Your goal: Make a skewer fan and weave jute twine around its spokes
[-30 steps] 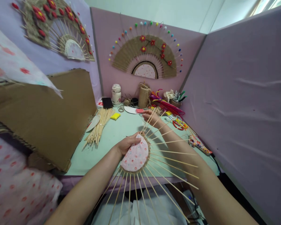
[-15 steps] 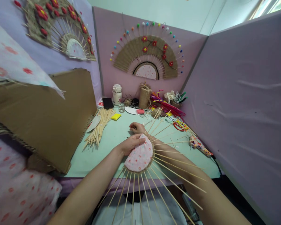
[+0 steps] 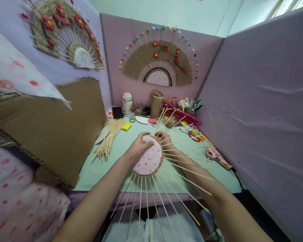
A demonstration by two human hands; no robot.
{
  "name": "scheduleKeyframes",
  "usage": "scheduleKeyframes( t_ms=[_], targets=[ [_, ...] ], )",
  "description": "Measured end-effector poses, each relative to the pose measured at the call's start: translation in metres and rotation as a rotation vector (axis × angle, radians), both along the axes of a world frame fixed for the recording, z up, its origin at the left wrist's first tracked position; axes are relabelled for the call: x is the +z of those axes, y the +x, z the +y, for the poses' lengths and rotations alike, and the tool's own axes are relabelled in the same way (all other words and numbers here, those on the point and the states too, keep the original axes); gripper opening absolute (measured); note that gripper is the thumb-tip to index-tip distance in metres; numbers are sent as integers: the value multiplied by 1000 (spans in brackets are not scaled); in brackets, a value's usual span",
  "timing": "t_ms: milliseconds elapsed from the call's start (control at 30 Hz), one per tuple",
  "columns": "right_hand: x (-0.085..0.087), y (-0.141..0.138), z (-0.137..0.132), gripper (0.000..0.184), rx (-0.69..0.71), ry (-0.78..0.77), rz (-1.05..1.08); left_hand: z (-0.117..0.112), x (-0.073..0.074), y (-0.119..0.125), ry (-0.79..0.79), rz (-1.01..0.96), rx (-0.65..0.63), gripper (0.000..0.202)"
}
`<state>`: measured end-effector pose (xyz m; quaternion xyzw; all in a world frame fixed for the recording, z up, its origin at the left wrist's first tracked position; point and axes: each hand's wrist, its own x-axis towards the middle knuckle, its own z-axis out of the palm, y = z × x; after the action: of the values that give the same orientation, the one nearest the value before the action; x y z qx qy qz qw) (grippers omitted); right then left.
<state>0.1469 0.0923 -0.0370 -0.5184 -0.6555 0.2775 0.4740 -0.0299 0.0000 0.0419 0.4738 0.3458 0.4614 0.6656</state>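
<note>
My left hand [image 3: 138, 148] grips a half-round fan frame [image 3: 150, 160] by its straight side, thumb on top of the pink-spotted cloth. Twine runs along the frame's curved rim, and thin wooden sticks [image 3: 164, 193] fan out from it toward my lap and to the right. My right hand [image 3: 166, 141] is at the far end of the rim, partly behind the sticks. Its fingers are curled in close to the twine edge; what they pinch, if anything, is hidden.
On the table lie a bundle of sticks [image 3: 110, 137], a yellow packet [image 3: 126, 126], red-handled scissors [image 3: 194, 136] and a flower-patterned glue gun [image 3: 218, 158]. A twine roll [image 3: 157, 105] and white jar [image 3: 127, 103] stand behind. Cardboard [image 3: 75, 117] rises at left. Finished fans [image 3: 141, 57] hang on the partitions.
My right hand has come back from beyond the frame to its far rim, fingers now curled there. The fan frame has shifted slightly up and left in my left hand.
</note>
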Motion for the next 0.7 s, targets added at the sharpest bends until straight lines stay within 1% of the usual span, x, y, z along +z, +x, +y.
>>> scheduleKeyframes(
  t_ms=[100, 233, 367, 467, 600, 700],
  targets=[
    [-2, 8, -6, 17, -18, 7, 10, 5, -2, -2, 34, -10, -2, 67],
    [-3, 16, -12, 16, -46, 21, 15, 14, -7, -7, 15, -28, 74, 59],
    [-5, 23, -12, 18, -84, 46, 38, 20, -15, -14, 17, -30, 117, 59],
    [-5, 30, -10, 20, -87, 46, 39, 23, -23, -18, -5, -44, 132, 60],
    [2, 45, -7, 24, -94, 30, 20, 25, -30, -21, -83, -58, 162, 60],
    [12, 59, 1, 28, -92, 11, 7, 22, -31, -19, -132, -50, 126, 60]
  ],
)
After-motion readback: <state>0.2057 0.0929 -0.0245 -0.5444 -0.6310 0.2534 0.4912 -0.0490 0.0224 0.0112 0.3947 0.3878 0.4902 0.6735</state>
